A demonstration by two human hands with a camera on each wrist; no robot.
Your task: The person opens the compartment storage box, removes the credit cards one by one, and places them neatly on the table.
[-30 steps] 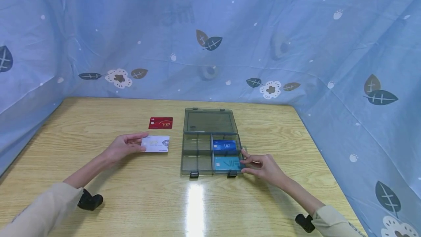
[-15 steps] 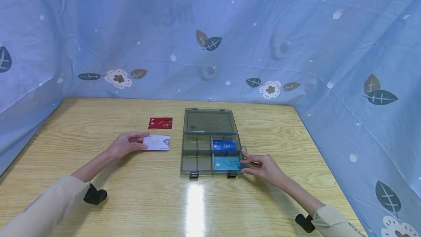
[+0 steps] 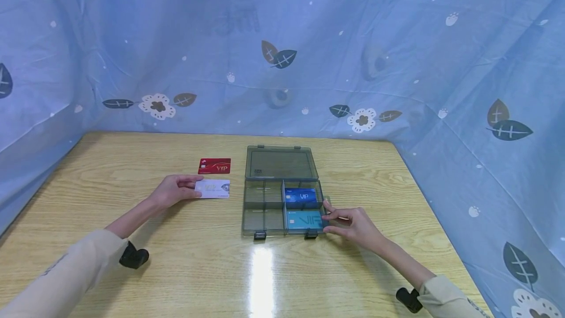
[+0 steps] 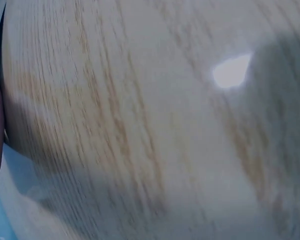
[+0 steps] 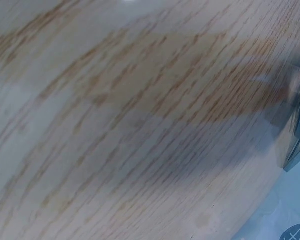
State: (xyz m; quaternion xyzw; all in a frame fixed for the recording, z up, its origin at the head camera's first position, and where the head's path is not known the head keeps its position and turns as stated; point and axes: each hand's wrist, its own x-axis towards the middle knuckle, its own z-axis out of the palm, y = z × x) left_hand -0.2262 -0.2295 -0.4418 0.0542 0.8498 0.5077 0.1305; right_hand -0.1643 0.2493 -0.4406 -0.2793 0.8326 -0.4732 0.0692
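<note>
In the head view my left hand (image 3: 169, 191) pinches a white VIP card (image 3: 215, 189) by its left end, thumb on the near side. A red VIP card (image 3: 214, 166) lies on the table just beyond it. To the right sits a smoky clear plastic compartment box (image 3: 265, 232) with its lid (image 3: 281, 163) swung back. Its right-hand compartments hold a dark blue VIP card (image 3: 301, 195) and, nearer, a light blue VIP card (image 3: 304, 220). My right hand (image 3: 353, 224) grips the box's right edge, its fingertips covering the end of the light blue card. The wrist views barely show the hands.
The box's left compartments (image 3: 264, 193) have nothing visible in them. Two black latches (image 3: 260, 235) stick out at its front. The wooden table (image 3: 198, 269) is backed by a blue patterned cloth (image 3: 212, 53). Black wrist devices (image 3: 134, 256) sit below the sleeves.
My left hand has moved the white card slightly to the right and away from me. The right hand stays at the box's edge. The head view has shifted slightly.
</note>
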